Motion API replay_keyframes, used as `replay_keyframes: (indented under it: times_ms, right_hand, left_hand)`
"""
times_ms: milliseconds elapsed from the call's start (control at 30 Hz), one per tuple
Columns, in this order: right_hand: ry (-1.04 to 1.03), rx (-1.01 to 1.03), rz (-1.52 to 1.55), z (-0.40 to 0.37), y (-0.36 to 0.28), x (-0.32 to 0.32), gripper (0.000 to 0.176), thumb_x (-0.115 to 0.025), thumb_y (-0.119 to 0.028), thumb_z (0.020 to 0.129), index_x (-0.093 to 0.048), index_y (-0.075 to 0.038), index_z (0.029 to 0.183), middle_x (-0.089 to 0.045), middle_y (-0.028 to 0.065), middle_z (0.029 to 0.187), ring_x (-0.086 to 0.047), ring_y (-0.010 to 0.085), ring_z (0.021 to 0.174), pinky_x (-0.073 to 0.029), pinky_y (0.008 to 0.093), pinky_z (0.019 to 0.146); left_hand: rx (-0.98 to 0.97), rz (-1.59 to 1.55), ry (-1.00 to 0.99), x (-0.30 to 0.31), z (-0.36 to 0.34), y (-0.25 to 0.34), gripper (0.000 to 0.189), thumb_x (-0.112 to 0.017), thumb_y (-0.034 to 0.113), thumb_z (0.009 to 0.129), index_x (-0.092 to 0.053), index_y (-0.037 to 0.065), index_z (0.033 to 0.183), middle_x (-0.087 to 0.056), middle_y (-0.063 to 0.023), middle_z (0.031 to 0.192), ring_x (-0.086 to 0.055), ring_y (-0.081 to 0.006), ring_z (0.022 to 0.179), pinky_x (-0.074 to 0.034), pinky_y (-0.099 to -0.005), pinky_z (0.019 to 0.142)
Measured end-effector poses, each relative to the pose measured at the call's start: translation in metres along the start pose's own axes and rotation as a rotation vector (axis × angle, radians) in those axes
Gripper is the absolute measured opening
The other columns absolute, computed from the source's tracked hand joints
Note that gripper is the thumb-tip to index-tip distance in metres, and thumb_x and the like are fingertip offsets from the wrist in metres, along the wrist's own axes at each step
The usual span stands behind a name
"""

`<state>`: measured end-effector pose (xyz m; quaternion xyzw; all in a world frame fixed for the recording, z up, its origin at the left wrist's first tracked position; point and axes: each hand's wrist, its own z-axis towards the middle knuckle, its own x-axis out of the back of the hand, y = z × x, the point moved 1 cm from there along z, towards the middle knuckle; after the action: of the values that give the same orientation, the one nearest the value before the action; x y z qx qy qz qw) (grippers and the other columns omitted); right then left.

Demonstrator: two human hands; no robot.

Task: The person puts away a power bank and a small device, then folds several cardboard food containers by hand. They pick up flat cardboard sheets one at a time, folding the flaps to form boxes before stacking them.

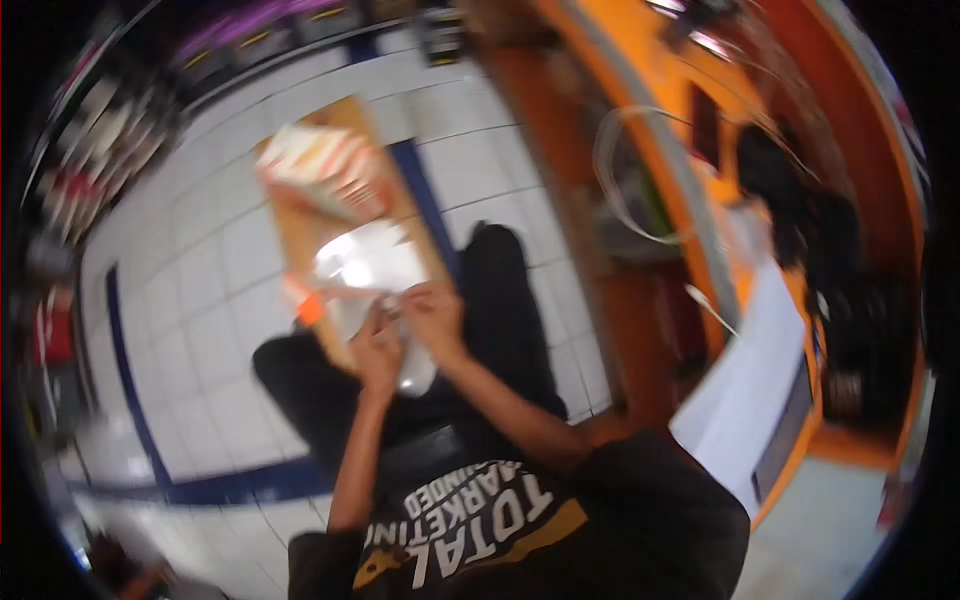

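Note:
My left hand [379, 346] and my right hand [434, 316] are close together over my lap, fingers bent and pinched. Between them is something small and pale, too blurred to name. A glossy white sheet or plastic bag [372, 258] lies on the wooden bench [350, 115] just beyond my fingers. Pale, shiny material [417, 376] also shows below my hands, near my right wrist. To the left of my hands is a bright orange piece [310, 306], smeared by motion. A white and orange stack of packs [325, 172] rests farther up the bench.
An orange counter [640, 90] runs along the right, with a looped white cable [610, 170] hanging from it. White paper [745, 385] lies over its near end. Mixed goods [100, 150] line the left side. A person [125, 570] is at lower left.

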<state>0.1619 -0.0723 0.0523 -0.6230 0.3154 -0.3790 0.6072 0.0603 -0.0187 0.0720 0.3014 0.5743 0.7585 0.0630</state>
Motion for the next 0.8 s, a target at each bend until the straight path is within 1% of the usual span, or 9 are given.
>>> replay_keyframes:
  times_ms: [33, 133, 200, 400, 467, 533, 600, 667, 800]
  right_hand:
    - [0.046, -0.183, 0.17, -0.001, 0.002, -0.004, 0.006, -0.075, -0.002, 0.08, -0.07, 0.0, 0.076, -0.068, 0.0094, 0.08, -0.065, 0.0171, 0.076, -0.052, 0.0289, 0.067]
    - [0.055, 0.006, 0.054, -0.003, 0.023, -0.008, 0.011, -0.078, -0.008, 0.078, -0.071, -0.001, 0.08, -0.069, 0.0077, 0.079, -0.066, 0.0154, 0.071, -0.052, 0.0285, 0.065]
    - [0.072, -0.215, 0.063, -0.005, -0.003, -0.003, 0.015, -0.078, -0.013, 0.078, -0.07, 0.0, 0.078, -0.071, 0.0088, 0.078, -0.069, 0.0138, 0.068, -0.053, 0.0298, 0.061]
    - [0.029, 0.016, -0.075, -0.002, 0.023, 0.018, 0.019, -0.076, -0.013, 0.079, -0.067, 0.002, 0.087, -0.069, 0.0145, 0.077, -0.07, 0.0255, 0.069, -0.054, 0.0381, 0.064]
    - [-0.058, 0.009, -0.113, -0.004, 0.027, 0.022, 0.023, -0.074, -0.017, 0.081, -0.069, 0.002, 0.092, -0.067, 0.0176, 0.076, -0.071, 0.031, 0.073, -0.054, 0.0408, 0.064]
    - [-0.223, -0.13, -0.324, -0.007, 0.0, 0.037, 0.03, -0.073, -0.019, 0.08, -0.068, 0.0, 0.103, -0.07, 0.0172, 0.089, -0.071, 0.0327, 0.09, -0.055, 0.0431, 0.073]
    - [-0.009, 0.25, -0.541, -0.017, -0.012, 0.042, 0.036, -0.071, -0.022, 0.082, -0.065, -0.002, 0.111, -0.069, 0.0168, 0.106, -0.067, 0.0346, 0.104, -0.054, 0.0457, 0.081]
    - [-0.067, 0.276, -0.471, -0.011, -0.017, 0.043, 0.033, -0.068, -0.021, 0.083, -0.064, -0.004, 0.112, -0.067, 0.0133, 0.111, -0.063, 0.0348, 0.108, -0.053, 0.0465, 0.084]
    - [-0.331, 0.382, -0.669, 0.01, -0.008, 0.021, 0.034, -0.072, -0.016, 0.076, -0.067, -0.011, 0.109, -0.066, 0.0093, 0.094, -0.064, 0.0303, 0.097, -0.054, 0.0435, 0.078]
  left_hand:
    - [0.085, 0.001, -0.063, -0.004, 0.001, -0.025, 0.035, -0.051, 0.013, 0.1, -0.062, -0.006, 0.127, -0.073, -0.0205, 0.105, -0.072, -0.0267, 0.095, -0.055, -0.0364, 0.083]
    - [-0.107, -0.026, -0.026, -0.011, 0.0, -0.05, 0.038, -0.054, 0.014, 0.101, -0.06, -0.013, 0.126, -0.071, -0.0252, 0.106, -0.072, -0.0285, 0.093, -0.055, -0.0371, 0.082]
    - [-0.118, 0.175, -0.113, -0.004, 0.001, -0.031, 0.035, -0.054, 0.013, 0.1, -0.062, -0.014, 0.121, -0.071, -0.0297, 0.1, -0.073, -0.0346, 0.089, -0.056, -0.0399, 0.078]
    - [-0.129, 0.182, -0.367, -0.011, 0.003, -0.019, 0.033, -0.056, 0.014, 0.098, -0.063, -0.011, 0.119, -0.071, -0.0302, 0.097, -0.073, -0.0368, 0.087, -0.055, -0.0426, 0.073]
    - [-0.037, 0.207, -0.311, -0.015, 0.003, -0.025, 0.028, -0.06, 0.011, 0.096, -0.065, -0.009, 0.116, -0.072, -0.0212, 0.081, -0.073, -0.025, 0.074, -0.055, -0.0371, 0.067]
    - [-0.086, 0.182, -0.33, -0.018, 0.003, -0.03, 0.027, -0.061, 0.012, 0.095, -0.065, -0.009, 0.112, -0.072, -0.0205, 0.083, -0.071, -0.0238, 0.075, -0.054, -0.036, 0.067]
    - [-0.14, 0.14, -0.354, -0.02, -0.006, -0.038, 0.025, -0.064, 0.014, 0.093, -0.065, -0.008, 0.105, -0.072, -0.019, 0.086, -0.069, -0.0214, 0.077, -0.053, -0.0338, 0.067]
    - [-0.296, 0.124, -0.335, -0.025, -0.009, -0.062, 0.023, -0.064, 0.013, 0.094, -0.065, -0.007, 0.102, -0.07, -0.0181, 0.09, -0.067, -0.0206, 0.081, -0.052, -0.0333, 0.069]
    - [0.032, -0.13, -0.466, -0.022, -0.012, -0.081, 0.036, -0.066, 0.027, 0.097, -0.065, -0.006, 0.111, -0.071, -0.0187, 0.101, -0.067, -0.0251, 0.092, -0.052, -0.0361, 0.077]
